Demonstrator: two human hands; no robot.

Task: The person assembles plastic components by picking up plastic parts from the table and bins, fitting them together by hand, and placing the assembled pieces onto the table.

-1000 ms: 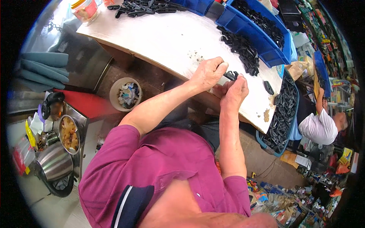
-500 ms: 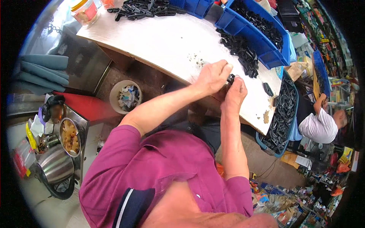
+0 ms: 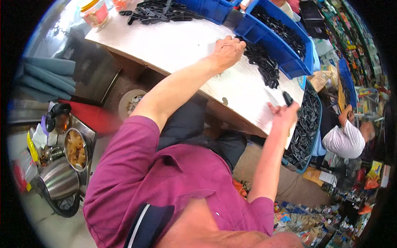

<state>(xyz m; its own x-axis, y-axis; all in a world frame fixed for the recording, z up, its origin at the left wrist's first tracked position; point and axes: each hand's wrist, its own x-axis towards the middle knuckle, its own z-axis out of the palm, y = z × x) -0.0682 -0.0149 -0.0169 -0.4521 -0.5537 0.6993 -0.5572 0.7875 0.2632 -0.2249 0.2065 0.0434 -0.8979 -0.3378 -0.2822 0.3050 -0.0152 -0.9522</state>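
Observation:
My left hand [image 3: 228, 51] rests at the edge of a pile of black plastic pieces [image 3: 264, 66] on the white tabletop. Its fingers curl down at the pile, and whatever they hold is hidden. Farther right, my right hand [image 3: 285, 115] is over the table's right end with fingers spread. A single black plastic piece [image 3: 288, 98] shows at its fingertips. The two hands are well apart.
Blue bins [image 3: 285, 53] of black pieces line the table's far side. A blue-rimmed tub [image 3: 304, 130] holds more at the right end. Another black heap [image 3: 163, 12] and a jar [image 3: 95, 15] are far left. Someone in a white shirt [image 3: 345, 138] sits at right.
My hands were together over the near table edge with a small black piece between them. The left has moved away to the pile, and the right has shifted right and opened.

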